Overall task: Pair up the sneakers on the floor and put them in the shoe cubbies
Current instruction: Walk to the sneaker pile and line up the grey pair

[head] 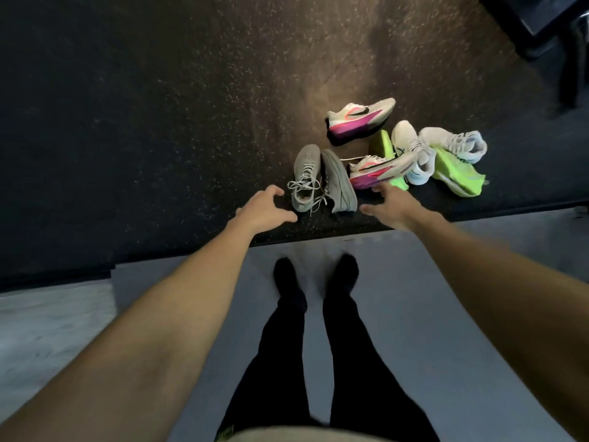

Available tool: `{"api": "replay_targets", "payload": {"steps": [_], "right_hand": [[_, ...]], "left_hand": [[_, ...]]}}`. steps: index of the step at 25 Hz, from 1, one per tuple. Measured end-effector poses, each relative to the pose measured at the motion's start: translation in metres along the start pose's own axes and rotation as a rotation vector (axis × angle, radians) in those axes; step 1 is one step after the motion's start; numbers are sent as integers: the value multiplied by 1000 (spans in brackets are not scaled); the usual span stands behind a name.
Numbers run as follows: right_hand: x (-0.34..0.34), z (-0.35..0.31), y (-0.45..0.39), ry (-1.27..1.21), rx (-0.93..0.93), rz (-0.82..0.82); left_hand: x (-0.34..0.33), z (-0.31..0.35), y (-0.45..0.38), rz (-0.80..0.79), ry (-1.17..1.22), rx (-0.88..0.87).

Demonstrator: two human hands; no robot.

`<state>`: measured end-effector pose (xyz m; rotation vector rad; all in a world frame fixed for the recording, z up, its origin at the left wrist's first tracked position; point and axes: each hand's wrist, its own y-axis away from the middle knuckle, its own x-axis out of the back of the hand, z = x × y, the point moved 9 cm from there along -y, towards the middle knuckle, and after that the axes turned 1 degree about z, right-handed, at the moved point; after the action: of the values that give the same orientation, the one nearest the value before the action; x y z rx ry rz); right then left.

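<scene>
Both arms stretched down toward a pile of sneakers on dark speckled floor. Left hand (pixel 263 207) fingers spread and loosely curved, holding nothing, tips just beside the heel of the upright grey sneaker (pixel 305 178), not clearly touching. Right hand (pixel 393 204) fingers apart and relaxed, thumb out to the left, holding nothing; fingertips at the near edge of the pink-soled sneaker (pixel 381 170), contact can't tell.

Between the two hands: second grey sneaker (pixel 338 183) tipped on its side, sole showing, loose laces trailing, touching the upright grey one.

Beyond the right fingers: another cream sneaker with pink-purple sole (pixel 360 119) on its side; neon green sneaker (pixel 384 146) partly buried; two white sneakers (pixel 411 148) (pixel 455 143) with pale blue heels, overlapping; a second neon green sneaker (pixel 457 175) lying under the far-right white one.

Person's black-clad legs (pixel 318 330) on grey floor (pixel 446 282) near side of the fingers
</scene>
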<state>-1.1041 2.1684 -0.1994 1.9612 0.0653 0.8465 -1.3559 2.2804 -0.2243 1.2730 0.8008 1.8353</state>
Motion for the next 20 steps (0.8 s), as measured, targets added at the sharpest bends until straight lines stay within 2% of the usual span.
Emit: {"api": "replay_targets", "payload": {"steps": [6, 16, 18, 20], "right_hand": [[-91, 53, -155, 78, 11, -21], [-205, 108, -341, 204, 101, -33], [-220, 109, -371, 232, 134, 4], [-228, 102, -394, 310, 200, 121]], "left_hand": [[-79, -25, -151, -17, -179, -21], [-179, -66, -350, 35, -342, -130], [-189, -70, -379, 94, -431, -185], [-192, -67, -399, 236, -491, -309]]}}
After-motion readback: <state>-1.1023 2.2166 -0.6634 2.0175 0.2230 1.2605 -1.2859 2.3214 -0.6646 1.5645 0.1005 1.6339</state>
